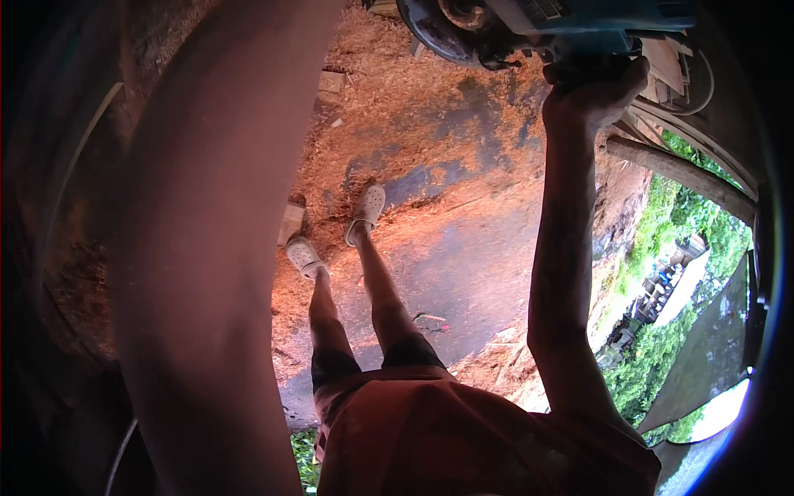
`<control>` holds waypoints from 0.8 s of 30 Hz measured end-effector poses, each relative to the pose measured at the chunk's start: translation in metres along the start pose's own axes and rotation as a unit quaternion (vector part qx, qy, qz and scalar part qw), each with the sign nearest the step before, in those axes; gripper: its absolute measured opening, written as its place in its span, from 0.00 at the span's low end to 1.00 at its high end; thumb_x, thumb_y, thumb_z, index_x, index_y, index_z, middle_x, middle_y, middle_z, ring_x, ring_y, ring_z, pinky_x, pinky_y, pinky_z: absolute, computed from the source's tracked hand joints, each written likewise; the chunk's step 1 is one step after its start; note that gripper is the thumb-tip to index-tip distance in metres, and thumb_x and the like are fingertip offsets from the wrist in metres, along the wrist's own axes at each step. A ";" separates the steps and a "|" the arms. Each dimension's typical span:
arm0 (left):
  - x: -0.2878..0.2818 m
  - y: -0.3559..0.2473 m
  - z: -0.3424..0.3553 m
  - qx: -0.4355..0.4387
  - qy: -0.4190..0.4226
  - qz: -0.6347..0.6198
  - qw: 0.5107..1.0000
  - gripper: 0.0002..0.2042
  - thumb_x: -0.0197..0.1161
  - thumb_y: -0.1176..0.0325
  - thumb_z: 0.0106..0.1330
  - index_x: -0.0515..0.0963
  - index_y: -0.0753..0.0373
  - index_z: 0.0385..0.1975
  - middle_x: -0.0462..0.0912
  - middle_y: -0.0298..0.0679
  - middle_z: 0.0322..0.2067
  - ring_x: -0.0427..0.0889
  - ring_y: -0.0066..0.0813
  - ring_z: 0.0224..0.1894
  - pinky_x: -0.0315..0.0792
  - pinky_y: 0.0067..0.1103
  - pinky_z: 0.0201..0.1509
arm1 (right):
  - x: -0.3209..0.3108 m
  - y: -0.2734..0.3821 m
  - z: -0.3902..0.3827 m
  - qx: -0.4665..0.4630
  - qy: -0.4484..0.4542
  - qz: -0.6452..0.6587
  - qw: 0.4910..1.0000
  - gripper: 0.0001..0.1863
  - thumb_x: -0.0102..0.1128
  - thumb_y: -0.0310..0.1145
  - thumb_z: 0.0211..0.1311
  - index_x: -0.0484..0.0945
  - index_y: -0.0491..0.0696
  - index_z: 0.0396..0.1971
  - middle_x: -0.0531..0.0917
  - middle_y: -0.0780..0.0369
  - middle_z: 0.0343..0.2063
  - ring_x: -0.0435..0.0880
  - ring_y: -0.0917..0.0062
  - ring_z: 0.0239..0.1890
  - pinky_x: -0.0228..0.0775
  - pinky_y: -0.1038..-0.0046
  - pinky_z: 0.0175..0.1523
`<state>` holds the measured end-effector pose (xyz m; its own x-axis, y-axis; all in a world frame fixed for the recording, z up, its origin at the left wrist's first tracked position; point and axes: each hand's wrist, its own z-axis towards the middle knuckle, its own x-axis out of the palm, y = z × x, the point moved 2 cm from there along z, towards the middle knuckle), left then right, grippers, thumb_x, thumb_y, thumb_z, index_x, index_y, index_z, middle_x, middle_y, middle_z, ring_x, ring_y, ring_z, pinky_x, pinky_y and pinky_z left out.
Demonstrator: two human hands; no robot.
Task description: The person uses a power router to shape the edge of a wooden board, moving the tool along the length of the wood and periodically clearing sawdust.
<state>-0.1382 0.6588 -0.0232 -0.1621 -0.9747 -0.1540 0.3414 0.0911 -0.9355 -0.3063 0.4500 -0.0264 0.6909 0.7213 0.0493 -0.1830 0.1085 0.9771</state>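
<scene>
At the top right, my right hand (597, 97) is wrapped round the handle of a teal circular saw (571, 23). The saw's dark round guard (438, 31) points to the left, and its upper part is cut off by the frame edge. My left arm (215, 248) fills the left side, very near the camera and reaching up. The left hand lies beyond the top edge, so what it holds or touches is hidden.
Reddish wood shavings (380, 91) cover the dark ground around my feet in pale clogs (370, 205). Small wood blocks (292, 221) lie beside them. A wooden pole (682, 174) and a loop of cable (707, 91) are at the right, with greenery (653, 372) beyond.
</scene>
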 end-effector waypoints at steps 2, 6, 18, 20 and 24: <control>0.001 -0.002 -0.002 0.016 0.034 -0.036 0.999 0.14 0.62 0.61 0.66 0.85 0.68 0.36 0.84 0.48 0.20 0.86 0.35 0.23 0.79 0.29 0.32 | -0.003 0.001 0.001 0.034 0.023 0.023 0.999 0.24 0.37 0.59 0.70 0.74 0.56 0.32 0.71 0.69 0.17 0.70 0.77 0.13 0.59 0.77 0.12; -0.003 0.005 0.003 0.004 0.060 -0.005 0.998 0.13 0.60 0.63 0.67 0.85 0.67 0.37 0.86 0.50 0.23 0.88 0.38 0.28 0.80 0.32 0.37 | 0.006 0.009 -0.007 0.006 0.038 -0.010 0.999 0.24 0.35 0.59 0.70 0.72 0.56 0.29 0.70 0.69 0.17 0.70 0.77 0.12 0.60 0.76 0.12; -0.005 -0.002 -0.005 -0.002 -0.017 0.108 0.994 0.17 0.62 0.59 0.59 0.82 0.72 0.28 0.85 0.60 0.30 0.87 0.51 0.36 0.75 0.39 0.40 | -0.006 0.013 -0.006 0.082 0.069 -0.002 0.994 0.26 0.34 0.58 0.76 0.70 0.52 0.32 0.72 0.65 0.15 0.73 0.76 0.10 0.64 0.76 0.09; 0.003 -0.004 -0.013 -0.037 -0.013 0.068 0.997 0.17 0.61 0.59 0.59 0.81 0.72 0.27 0.84 0.58 0.28 0.86 0.50 0.33 0.74 0.38 0.38 | -0.014 0.010 -0.003 0.077 0.038 -0.018 0.996 0.30 0.33 0.59 0.77 0.75 0.47 0.42 0.78 0.62 0.22 0.75 0.79 0.13 0.66 0.78 0.10; 0.000 -0.006 -0.014 0.150 0.008 0.291 0.945 0.08 0.68 0.67 0.60 0.84 0.64 0.33 0.86 0.43 0.28 0.84 0.37 0.31 0.76 0.30 0.39 | -0.033 0.001 0.002 -0.167 0.018 -0.217 0.962 0.27 0.38 0.45 0.77 0.69 0.40 0.63 0.81 0.54 0.36 0.80 0.74 0.24 0.71 0.72 0.23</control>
<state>-0.1530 0.6608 -0.0221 0.1202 -0.7740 -0.6216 0.6238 0.5460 -0.5592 -0.3281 0.4253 -0.0268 0.7297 0.5809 -0.3606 -0.1022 0.6141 0.7826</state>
